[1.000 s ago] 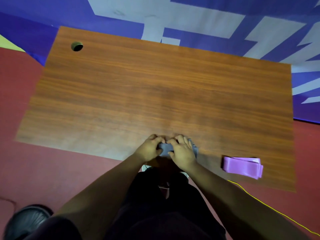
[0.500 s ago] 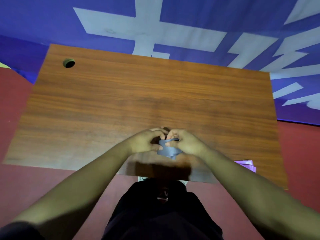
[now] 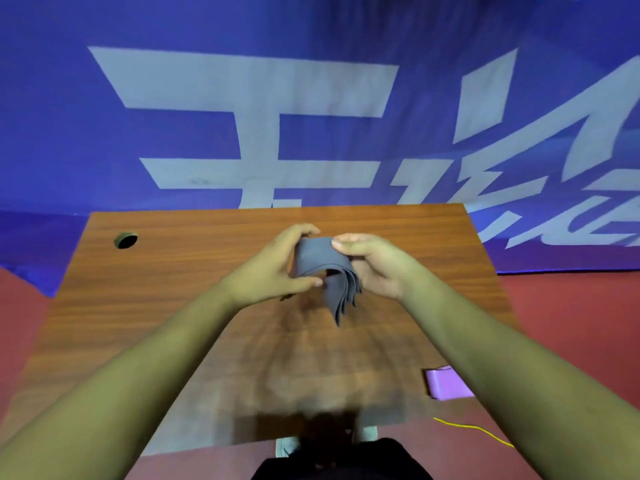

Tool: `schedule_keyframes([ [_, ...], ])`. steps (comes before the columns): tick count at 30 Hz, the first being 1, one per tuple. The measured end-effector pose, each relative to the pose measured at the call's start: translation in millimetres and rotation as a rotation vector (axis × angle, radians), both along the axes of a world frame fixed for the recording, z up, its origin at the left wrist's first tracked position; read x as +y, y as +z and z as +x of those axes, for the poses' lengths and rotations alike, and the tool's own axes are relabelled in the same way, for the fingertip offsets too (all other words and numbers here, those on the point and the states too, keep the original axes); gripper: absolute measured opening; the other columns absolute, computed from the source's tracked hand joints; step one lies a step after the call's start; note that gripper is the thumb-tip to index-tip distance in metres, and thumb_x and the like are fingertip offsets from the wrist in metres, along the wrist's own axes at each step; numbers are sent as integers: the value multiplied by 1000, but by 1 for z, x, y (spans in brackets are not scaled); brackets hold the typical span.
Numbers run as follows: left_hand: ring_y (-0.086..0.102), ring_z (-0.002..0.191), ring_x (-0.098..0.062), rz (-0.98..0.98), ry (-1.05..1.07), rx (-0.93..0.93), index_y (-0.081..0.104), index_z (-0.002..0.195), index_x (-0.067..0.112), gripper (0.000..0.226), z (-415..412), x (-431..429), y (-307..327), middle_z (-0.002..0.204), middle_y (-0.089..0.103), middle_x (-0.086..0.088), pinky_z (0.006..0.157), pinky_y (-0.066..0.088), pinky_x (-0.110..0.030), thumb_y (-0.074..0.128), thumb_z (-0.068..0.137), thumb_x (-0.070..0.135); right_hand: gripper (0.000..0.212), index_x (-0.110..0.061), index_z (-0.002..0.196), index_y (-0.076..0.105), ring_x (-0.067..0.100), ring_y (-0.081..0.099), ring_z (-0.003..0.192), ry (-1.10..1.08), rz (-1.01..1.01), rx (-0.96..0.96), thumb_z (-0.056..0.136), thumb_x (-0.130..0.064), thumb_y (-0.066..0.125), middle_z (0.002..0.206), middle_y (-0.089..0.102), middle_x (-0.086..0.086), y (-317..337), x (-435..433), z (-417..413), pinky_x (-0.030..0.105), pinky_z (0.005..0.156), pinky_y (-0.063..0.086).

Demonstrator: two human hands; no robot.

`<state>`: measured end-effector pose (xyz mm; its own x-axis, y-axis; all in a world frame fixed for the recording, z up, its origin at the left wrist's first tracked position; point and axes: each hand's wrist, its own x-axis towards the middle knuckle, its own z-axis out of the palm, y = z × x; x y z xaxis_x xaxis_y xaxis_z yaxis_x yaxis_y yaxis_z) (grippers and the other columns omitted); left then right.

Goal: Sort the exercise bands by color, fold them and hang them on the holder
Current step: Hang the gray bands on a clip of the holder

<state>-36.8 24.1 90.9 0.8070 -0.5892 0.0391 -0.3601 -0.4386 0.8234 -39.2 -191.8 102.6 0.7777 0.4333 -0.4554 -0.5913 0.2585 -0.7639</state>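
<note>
A folded grey exercise band is held up above the wooden table, its layered ends drooping down. My left hand grips its left side between thumb and fingers. My right hand pinches its top right edge. A folded purple band lies on the table near the front right corner, partly hidden behind my right forearm. No holder is in view.
A round cable hole sits at the table's far left corner. A blue banner with large white characters hangs behind the table. A yellow cord runs over the red floor at the front right.
Both hands have lifted the grey band off the front edge of the table and raised it forward. The camera has tilted up, showing more of the banner.
</note>
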Motion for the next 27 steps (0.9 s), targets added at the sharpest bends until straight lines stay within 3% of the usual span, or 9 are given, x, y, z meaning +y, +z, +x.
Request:
schedule_keyframes([
  [3,54,114,-6,-76,52,-27,49,120,25,51,16,-6,33,120,56,11,100,44,-26,79,79,26,31,6,122,57,28,69,82,9,81,22,97,-9,48,98,69,20,28,-1,9,37,71,57],
  [6,63,104,-6,-167,97,2,58,111,26,46,31,-14,69,108,65,13,94,49,-26,80,73,38,19,-2,112,59,20,66,72,-27,-19,-104,97,-8,50,90,65,14,54,-7,19,30,64,53],
  [10,65,94,-10,-209,134,-60,59,106,23,47,46,-32,110,99,67,10,88,52,-29,75,70,48,17,-15,109,60,27,54,88,-80,-175,-412,92,-17,61,100,60,17,89,-25,32,37,81,41],
  [14,66,96,-20,-258,203,-64,61,106,23,43,61,-47,152,98,69,3,89,52,-39,77,72,44,36,-24,113,63,16,62,94,-69,-336,-696,80,-20,77,103,64,2,131,-36,39,35,88,50],
  [18,66,96,-27,-271,238,-125,63,100,23,49,71,-63,190,97,71,-1,90,52,-49,76,66,55,35,-24,108,62,21,61,83,-131,-485,-909,80,-13,79,105,66,10,164,-42,48,41,89,52],
  [21,67,88,-24,-256,262,-202,64,94,24,43,74,-77,216,91,71,0,84,54,-45,76,67,55,24,-22,105,63,28,68,93,-170,-508,-1026,83,-13,69,103,71,10,188,-52,55,45,94,52],
  [23,65,81,-14,-229,259,-267,65,93,25,39,76,-86,232,88,70,3,77,54,-37,76,69,54,24,-15,105,64,29,70,87,-211,-473,-1026,81,-14,64,98,71,14,204,-60,60,44,87,55],
  [27,64,85,-18,-137,204,-321,63,98,29,35,82,-97,259,89,68,6,80,55,-45,72,72,52,19,-7,100,64,22,65,78,-230,-455,-1054,82,-12,65,90,69,21,233,-83,67,33,73,54],
])
